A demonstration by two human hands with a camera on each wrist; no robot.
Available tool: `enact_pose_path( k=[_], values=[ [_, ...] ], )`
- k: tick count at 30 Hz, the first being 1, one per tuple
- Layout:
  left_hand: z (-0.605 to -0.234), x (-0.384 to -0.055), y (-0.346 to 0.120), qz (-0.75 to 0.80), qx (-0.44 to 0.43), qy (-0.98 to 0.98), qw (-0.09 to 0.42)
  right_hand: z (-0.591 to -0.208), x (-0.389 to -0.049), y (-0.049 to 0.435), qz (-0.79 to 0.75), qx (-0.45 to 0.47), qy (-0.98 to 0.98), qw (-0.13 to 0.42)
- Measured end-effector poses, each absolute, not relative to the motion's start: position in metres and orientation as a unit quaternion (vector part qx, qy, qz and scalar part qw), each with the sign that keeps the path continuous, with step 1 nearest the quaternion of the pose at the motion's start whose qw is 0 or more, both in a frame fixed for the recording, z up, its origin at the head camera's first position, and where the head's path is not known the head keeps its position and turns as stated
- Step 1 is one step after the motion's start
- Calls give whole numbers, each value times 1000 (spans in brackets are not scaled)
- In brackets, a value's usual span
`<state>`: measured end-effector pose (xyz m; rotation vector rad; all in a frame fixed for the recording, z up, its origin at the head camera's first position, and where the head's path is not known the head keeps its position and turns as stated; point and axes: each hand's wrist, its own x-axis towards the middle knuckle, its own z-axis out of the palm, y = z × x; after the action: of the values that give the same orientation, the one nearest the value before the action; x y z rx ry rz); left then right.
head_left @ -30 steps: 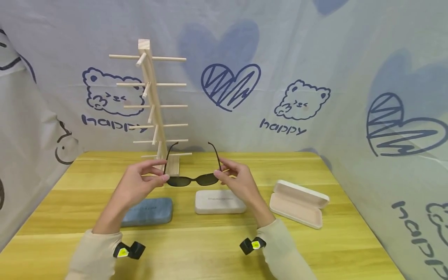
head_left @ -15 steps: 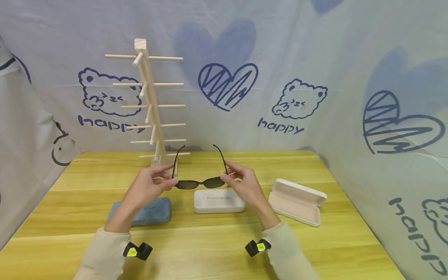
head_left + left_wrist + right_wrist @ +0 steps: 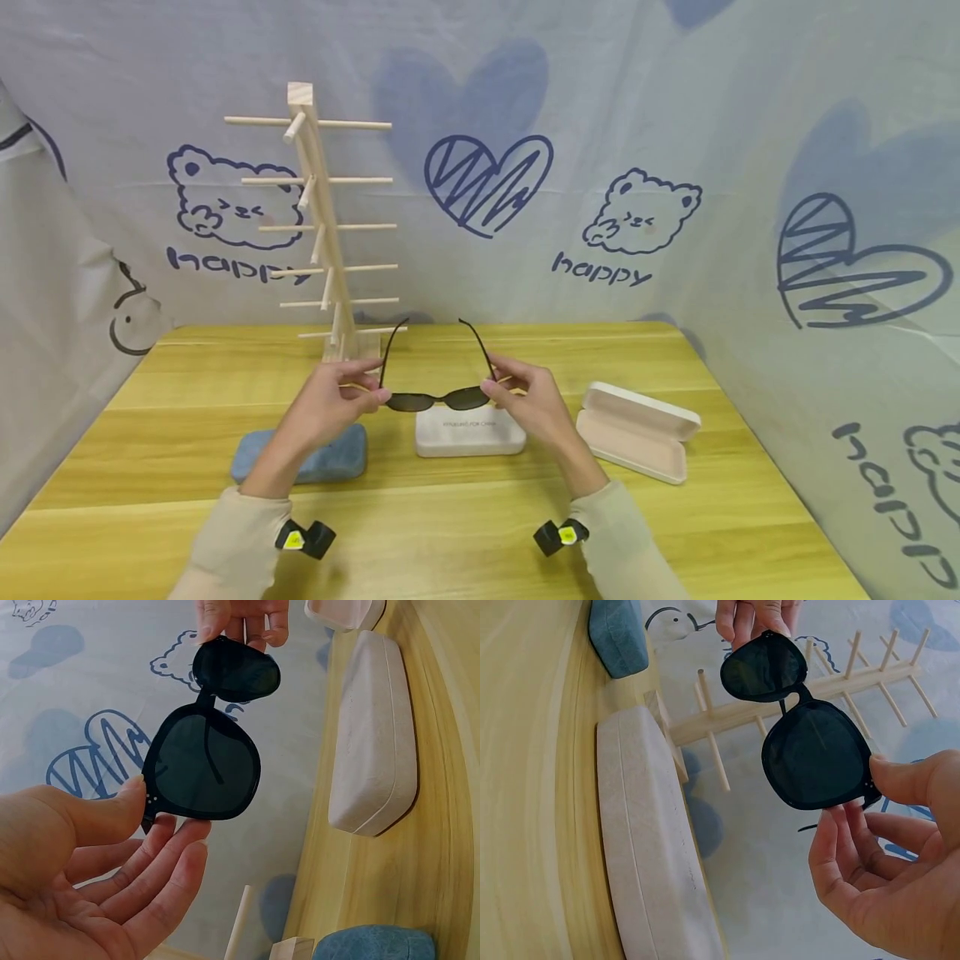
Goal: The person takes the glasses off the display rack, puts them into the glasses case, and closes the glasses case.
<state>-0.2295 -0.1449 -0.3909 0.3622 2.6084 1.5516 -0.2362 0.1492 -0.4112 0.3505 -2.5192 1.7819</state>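
A pair of black sunglasses [image 3: 467, 398] with dark lenses is held up over the table, temples unfolded and pointing away toward the back. My left hand [image 3: 335, 398] pinches the frame's left corner between thumb and fingers. At the opposite corner my right hand [image 3: 534, 400] pinches it the same way. Both wrist views show the lenses [image 3: 206, 769] face-on, with thumbs on the near side at the hinges. Just below and behind the sunglasses lies a closed white glasses case [image 3: 470, 437], its top edge partly covered by them in the head view.
A blue glasses case [image 3: 337, 454] lies left, partly behind my left forearm. An open white case [image 3: 637, 435] with a pinkish lining sits to the right. A wooden rack [image 3: 322, 200] with several pegs stands at the back left of the wooden table [image 3: 450, 533].
Both hands have carried the sunglasses right and slightly down, away from the rack and toward the closed white case. The view has shifted slightly. The grip stays the same.
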Motion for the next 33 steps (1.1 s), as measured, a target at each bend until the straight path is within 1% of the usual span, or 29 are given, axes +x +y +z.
enact_pose_path(
  k=[8, 15, 33],
  values=[
    [-392, -229, -143, 500, 124, 856, 36, -412, -235, 149, 569, 109, -815, 10],
    [-393, -229, -144, 487, 128, 863, 32, -414, -233, 150, 553, 130, -823, 7],
    [-394, -226, -145, 467, 127, 875, 27, -416, -231, 146, 534, 144, -833, 19]
  ],
)
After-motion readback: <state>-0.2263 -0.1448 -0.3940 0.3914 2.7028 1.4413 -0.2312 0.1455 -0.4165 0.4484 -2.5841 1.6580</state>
